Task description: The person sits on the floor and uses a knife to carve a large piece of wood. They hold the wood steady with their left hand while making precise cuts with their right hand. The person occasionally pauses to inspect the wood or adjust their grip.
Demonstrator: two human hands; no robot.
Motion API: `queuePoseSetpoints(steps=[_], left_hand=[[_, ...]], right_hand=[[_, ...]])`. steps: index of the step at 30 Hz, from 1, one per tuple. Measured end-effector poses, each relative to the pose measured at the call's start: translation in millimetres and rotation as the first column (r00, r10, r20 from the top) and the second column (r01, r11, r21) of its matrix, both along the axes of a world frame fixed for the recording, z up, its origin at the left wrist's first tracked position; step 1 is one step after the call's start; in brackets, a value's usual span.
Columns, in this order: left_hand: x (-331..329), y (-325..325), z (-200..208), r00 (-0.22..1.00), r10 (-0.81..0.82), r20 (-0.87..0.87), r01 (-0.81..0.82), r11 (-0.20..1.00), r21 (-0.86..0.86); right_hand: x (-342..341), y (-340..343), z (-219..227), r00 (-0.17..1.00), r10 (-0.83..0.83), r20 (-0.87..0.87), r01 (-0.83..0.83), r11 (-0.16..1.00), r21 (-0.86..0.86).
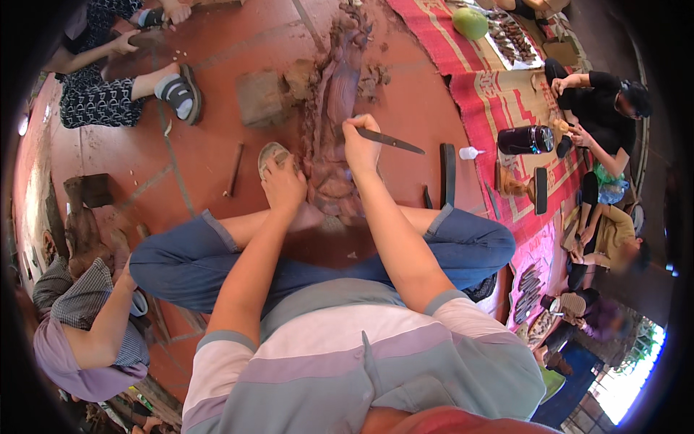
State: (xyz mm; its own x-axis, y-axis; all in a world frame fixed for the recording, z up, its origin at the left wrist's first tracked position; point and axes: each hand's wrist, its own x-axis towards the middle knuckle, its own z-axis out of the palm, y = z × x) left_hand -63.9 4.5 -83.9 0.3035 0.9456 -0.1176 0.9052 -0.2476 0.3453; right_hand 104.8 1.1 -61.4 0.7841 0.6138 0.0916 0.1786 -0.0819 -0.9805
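Observation:
A long reddish-brown carved wooden piece (341, 94) lies on the floor in front of me, pointing away from my crossed legs. My right hand (363, 148) is closed on a slim dark knife-like carving tool (394, 141), whose tapered end sticks out to the right. That hand is over the carving's right side. My left hand (283, 182) is beside the carving's near left part, fingers bent over the edge of a pale grey oval thing (272, 158) that I cannot make out. The fingers partly cover it.
Left of the carving are a brown block (262, 98) and a thin wooden-handled tool (234, 170). To the right are a long dark bar (447, 176), a small white bottle (470, 153) and a dark flask (525, 140) on a red patterned mat (491, 94). Other people sit on both sides.

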Motion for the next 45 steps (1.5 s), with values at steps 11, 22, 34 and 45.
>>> queuePoseSetpoints(steps=[11, 22, 34, 45], left_hand=[[-1.3, -6.0, -1.0, 1.000, 0.025, 0.013, -0.024, 0.998, -0.051], [-10.4, 2.4, -13.2, 0.999, -0.017, 0.035, 0.019, 0.999, -0.049], [0.9, -2.3, 3.6, 0.999, 0.017, 0.030, -0.015, 0.997, -0.073], [-1.8, -1.2, 2.5, 1.000, 0.019, 0.009, -0.018, 0.996, -0.082]], right_hand=[[5.1, -5.4, -12.5, 0.998, 0.065, -0.001, -0.065, 0.998, -0.004], [1.2, -3.4, -19.1, 0.952, -0.022, 0.305, 0.052, 0.995, -0.088], [2.2, -29.2, 13.8, 0.994, 0.102, -0.041, -0.108, 0.976, -0.190], [2.4, -20.2, 15.8, 0.998, 0.040, 0.047, -0.028, 0.971, -0.238]])
